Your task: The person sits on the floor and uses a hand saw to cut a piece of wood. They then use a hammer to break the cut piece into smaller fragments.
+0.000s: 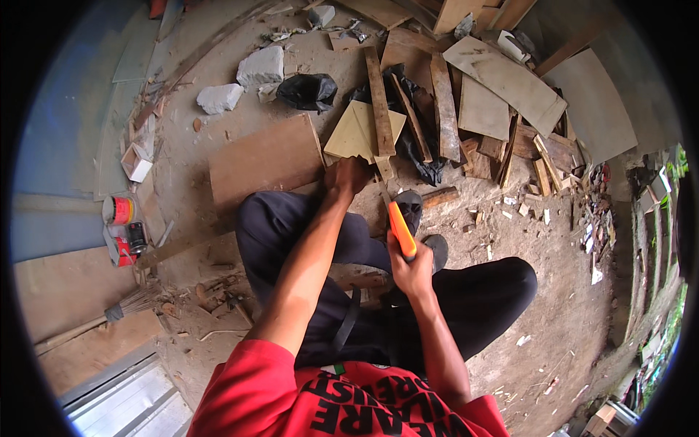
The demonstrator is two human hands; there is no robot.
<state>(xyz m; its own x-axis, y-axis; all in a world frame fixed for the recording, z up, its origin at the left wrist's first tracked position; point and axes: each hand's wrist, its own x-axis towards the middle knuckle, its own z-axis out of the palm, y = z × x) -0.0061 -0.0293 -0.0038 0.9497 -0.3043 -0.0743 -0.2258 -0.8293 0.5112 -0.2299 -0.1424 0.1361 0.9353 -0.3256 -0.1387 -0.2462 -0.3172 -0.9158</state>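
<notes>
The left hand [351, 175] presses closed on the near end of a wooden strip [379, 102], which stretches away beyond it; the right hand [411, 271] grips an orange-handled tool [401, 229], just right of the left hand.

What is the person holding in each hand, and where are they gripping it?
The right hand grips a saw by its orange handle. The left hand presses down on a narrow wooden strip, near its closer end.
</notes>
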